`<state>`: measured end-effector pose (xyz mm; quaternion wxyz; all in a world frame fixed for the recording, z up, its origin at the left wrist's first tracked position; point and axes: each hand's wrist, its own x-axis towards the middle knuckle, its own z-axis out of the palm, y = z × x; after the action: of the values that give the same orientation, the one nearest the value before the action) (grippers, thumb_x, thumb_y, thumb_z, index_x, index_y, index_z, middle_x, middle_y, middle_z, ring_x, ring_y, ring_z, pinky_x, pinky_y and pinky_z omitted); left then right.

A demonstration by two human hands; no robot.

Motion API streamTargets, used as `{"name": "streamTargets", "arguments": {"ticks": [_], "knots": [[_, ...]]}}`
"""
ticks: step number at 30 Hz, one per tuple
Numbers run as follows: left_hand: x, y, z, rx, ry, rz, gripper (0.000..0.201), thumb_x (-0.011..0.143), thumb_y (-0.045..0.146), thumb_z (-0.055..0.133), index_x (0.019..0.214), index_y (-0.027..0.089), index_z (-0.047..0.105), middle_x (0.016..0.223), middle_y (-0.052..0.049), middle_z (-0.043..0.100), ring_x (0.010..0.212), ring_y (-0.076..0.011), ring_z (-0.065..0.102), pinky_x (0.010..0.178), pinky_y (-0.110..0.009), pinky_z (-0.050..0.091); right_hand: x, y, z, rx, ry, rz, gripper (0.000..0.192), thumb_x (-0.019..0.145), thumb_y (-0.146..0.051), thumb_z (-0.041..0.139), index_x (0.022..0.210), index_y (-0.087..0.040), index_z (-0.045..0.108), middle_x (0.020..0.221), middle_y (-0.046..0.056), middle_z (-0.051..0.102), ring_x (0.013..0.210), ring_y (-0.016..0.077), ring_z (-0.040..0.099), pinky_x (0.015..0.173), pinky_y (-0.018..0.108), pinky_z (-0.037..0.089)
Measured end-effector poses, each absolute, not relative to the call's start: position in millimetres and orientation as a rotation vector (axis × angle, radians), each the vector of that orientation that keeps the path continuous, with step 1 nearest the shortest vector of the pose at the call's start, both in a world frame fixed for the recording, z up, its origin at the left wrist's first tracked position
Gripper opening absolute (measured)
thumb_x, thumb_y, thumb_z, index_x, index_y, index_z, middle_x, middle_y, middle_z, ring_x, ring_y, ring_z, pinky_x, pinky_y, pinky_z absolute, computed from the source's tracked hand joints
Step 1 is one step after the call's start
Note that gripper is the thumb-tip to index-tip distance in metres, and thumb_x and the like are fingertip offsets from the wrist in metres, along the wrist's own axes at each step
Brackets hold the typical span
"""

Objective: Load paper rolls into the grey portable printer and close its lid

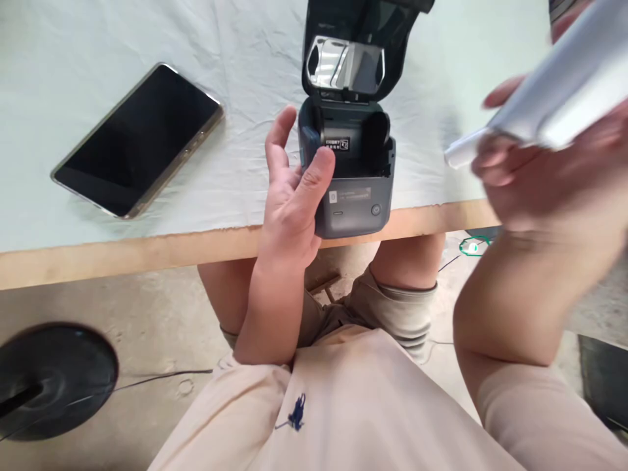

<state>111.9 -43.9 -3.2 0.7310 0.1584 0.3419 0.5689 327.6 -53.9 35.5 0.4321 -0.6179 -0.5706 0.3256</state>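
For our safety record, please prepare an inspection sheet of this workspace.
Surface: wrinkled pale cloth-like covering; light wooden edge exposed.
Job's things: boxy dark-grey plastic device, lid open; smooth white item, blurred.
Clutter: rectangular phone with black screen, lying at left.
Hands: left hand grips the device's left side; right hand holds the white item.
Cables: thin black cable on the concrete-like floor, lower left.
Surroundings: round black base there.

Printer point(356, 219): slate grey; lid point(360, 23) above it, black with silvery panel point(343, 63); sticker point(337, 144) inside printer, black with white print.
Left of printer: phone point(137, 140), black screen, pale gold rim.
Right of printer: blurred item point(574, 85), white.
Around printer: cloth point(245, 46), pale mint-white; bench point(147, 255) edge, light tan.
Below printer: shorts point(400, 311), khaki; shirt point(373, 392), peach-beige, navy motif point(297, 413).
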Motion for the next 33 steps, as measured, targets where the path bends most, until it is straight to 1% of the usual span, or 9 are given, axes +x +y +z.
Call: {"name": "streamTargets", "arguments": {"ticks": [3, 6, 10, 13, 17, 20, 25, 29, 33], "knots": [[113, -42, 2, 0.322, 0.738, 1.304, 0.046, 0.120, 0.015, 0.030, 0.164, 0.025, 0.038, 0.152, -0.002, 0.067, 0.168, -0.0303, 0.034, 0.124, -0.050, 0.051, 328, -54, 0, -1.381, -1.056, 0.866, 0.040, 0.077, -0.054, 0.082, 0.109, -0.037, 0.064, 0.090, 0.001, 0.064, 0.063, 0.0190, 0.057, 0.043, 0.033, 0.037], [111, -42, 4, 0.331, 0.728, 1.275, 0.045, 0.120, 0.019, 0.040, 0.164, 0.028, 0.039, 0.155, -0.002, 0.069, 0.168, -0.0256, 0.039, 0.129, -0.041, 0.049, 319, -49, -19, -1.346, -1.244, 0.763, 0.039, 0.078, -0.050, 0.091, 0.101, -0.038, 0.062, 0.093, -0.001, 0.061, 0.075, 0.0193, 0.060, 0.065, 0.036, 0.055], [109, -44, 6, 0.343, 0.690, 1.250, 0.055, 0.117, 0.016, 0.043, 0.169, 0.032, 0.033, 0.159, 0.001, 0.067, 0.170, -0.0205, 0.035, 0.136, -0.037, 0.041, 322, -43, -31, -1.367, -1.469, 0.496, 0.047, 0.078, -0.056, 0.094, 0.110, -0.038, 0.065, 0.113, 0.002, 0.066, 0.099, 0.0241, 0.063, 0.092, 0.042, 0.057], [111, -46, 8, 0.395, 0.721, 1.235, 0.061, 0.114, 0.018, 0.050, 0.169, 0.034, 0.029, 0.163, 0.003, 0.064, 0.170, -0.0187, 0.035, 0.134, -0.031, 0.043, 329, -51, -33, -1.503, -1.524, 0.417, 0.044, 0.084, -0.047, 0.091, 0.121, -0.037, 0.069, 0.109, 0.003, 0.072, 0.104, 0.0272, 0.068, 0.103, 0.049, 0.054], [117, -47, 6, 0.424, 0.744, 1.290, 0.044, 0.111, 0.023, 0.054, 0.153, 0.032, 0.046, 0.158, 0.001, 0.066, 0.167, -0.0233, 0.043, 0.131, -0.035, 0.047, 348, -70, -18, -1.431, -1.548, 0.103, 0.053, 0.096, -0.033, 0.078, 0.143, -0.049, 0.061, 0.143, -0.003, 0.067, 0.131, 0.0282, 0.066, 0.104, 0.047, 0.052], [119, -47, 0, 0.418, 0.680, 1.337, 0.029, 0.109, 0.023, 0.057, 0.137, 0.028, 0.052, 0.147, -0.003, 0.070, 0.165, -0.0266, 0.045, 0.132, -0.041, 0.045, 370, -67, -16, -1.605, -1.492, -0.183, 0.040, 0.096, -0.035, 0.080, 0.132, -0.046, 0.066, 0.131, 0.001, 0.064, 0.126, 0.0299, 0.062, 0.104, 0.048, 0.053], [116, -48, -4, 0.441, 0.702, 1.291, 0.051, 0.108, 0.031, 0.062, 0.156, 0.036, 0.046, 0.155, 0.003, 0.068, 0.170, -0.0250, 0.035, 0.137, -0.040, 0.038, 387, -38, -42, -1.894, -1.277, 0.030, 0.030, 0.087, -0.032, 0.078, 0.116, -0.034, 0.071, 0.119, 0.009, 0.054, 0.117, 0.0336, 0.060, 0.126, 0.067, 0.043], [114, -47, -4, 0.463, 0.691, 1.266, 0.062, 0.108, 0.027, 0.058, 0.165, 0.035, 0.036, 0.159, 0.003, 0.066, 0.170, -0.0253, 0.035, 0.138, -0.040, 0.038, 389, -26, -51, -1.837, -1.260, 0.043, 0.043, 0.077, -0.026, 0.076, 0.119, -0.032, 0.068, 0.109, 0.007, 0.056, 0.115, 0.0349, 0.061, 0.124, 0.070, 0.041], [111, -43, -9, 0.456, 0.739, 1.251, 0.061, 0.107, 0.030, 0.064, 0.162, 0.040, 0.040, 0.158, 0.005, 0.067, 0.171, -0.0258, 0.033, 0.138, -0.039, 0.037, 392, -28, -41, -1.667, -1.272, 0.230, 0.069, 0.077, -0.041, 0.073, 0.141, -0.036, 0.047, 0.152, 0.006, 0.043, 0.138, 0.0344, 0.055, 0.116, 0.057, 0.049]]}}
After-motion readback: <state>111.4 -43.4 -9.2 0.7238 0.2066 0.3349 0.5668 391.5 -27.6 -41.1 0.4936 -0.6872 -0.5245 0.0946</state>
